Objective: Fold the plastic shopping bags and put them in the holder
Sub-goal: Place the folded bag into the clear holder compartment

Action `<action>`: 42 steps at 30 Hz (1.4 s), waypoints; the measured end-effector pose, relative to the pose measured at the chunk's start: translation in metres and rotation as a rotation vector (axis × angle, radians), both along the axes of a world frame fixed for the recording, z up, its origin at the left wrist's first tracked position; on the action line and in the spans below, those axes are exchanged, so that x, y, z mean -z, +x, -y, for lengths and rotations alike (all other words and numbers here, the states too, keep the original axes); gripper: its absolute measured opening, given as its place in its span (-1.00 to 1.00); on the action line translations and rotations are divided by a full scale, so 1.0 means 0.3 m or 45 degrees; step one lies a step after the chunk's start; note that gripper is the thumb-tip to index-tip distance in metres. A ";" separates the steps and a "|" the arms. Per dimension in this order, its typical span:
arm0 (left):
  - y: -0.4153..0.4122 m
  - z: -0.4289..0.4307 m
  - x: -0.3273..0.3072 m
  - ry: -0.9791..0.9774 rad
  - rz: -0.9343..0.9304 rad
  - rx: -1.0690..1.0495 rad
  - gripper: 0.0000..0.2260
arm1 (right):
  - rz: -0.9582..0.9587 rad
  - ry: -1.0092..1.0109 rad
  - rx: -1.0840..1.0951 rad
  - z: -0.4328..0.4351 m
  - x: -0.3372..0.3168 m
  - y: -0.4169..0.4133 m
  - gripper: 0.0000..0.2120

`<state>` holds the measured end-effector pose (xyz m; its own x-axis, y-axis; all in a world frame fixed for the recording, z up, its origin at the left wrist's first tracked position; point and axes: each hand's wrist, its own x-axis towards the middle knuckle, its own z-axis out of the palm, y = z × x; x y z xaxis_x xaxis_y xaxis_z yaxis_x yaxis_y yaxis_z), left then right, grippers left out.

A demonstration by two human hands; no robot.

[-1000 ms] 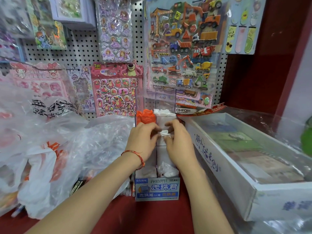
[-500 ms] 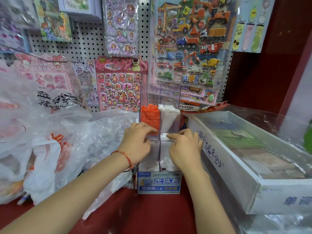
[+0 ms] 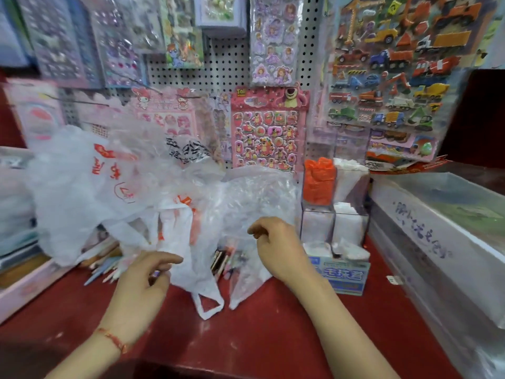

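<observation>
At the front of a red counter (image 3: 246, 340), open surface lies between the two forearms. It is hemmed by a long white box (image 3: 437, 242) on the right, a pink tray (image 3: 24, 288) on the left, and a pegboard (image 3: 226, 69) of sticker sheets behind. A heap of crumpled plastic bags (image 3: 131, 187) fills the left and middle. One white bag (image 3: 188, 269) trails out of the heap lengthwise, and its handle loop (image 3: 209, 303) points toward the counter's front edge. The left hand (image 3: 139, 285) hovers just beside this bag with loosely spread fingers (image 3: 166, 259). The right hand (image 3: 278, 250) is over clear plastic with curled fingers (image 3: 255, 231); whether they pinch it cannot be told. The clear holder (image 3: 352, 214) stands on a small blue box (image 3: 345, 276) at the right, with an orange folded bag (image 3: 319, 184) in its rear left compartment.
</observation>
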<state>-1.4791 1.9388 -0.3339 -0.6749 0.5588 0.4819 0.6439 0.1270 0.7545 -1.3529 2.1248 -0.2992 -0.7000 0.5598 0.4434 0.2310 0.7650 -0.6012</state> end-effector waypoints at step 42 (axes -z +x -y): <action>0.048 0.001 -0.033 -0.021 0.947 0.203 -0.80 | -1.271 -0.684 0.253 0.205 -0.027 -0.042 -0.68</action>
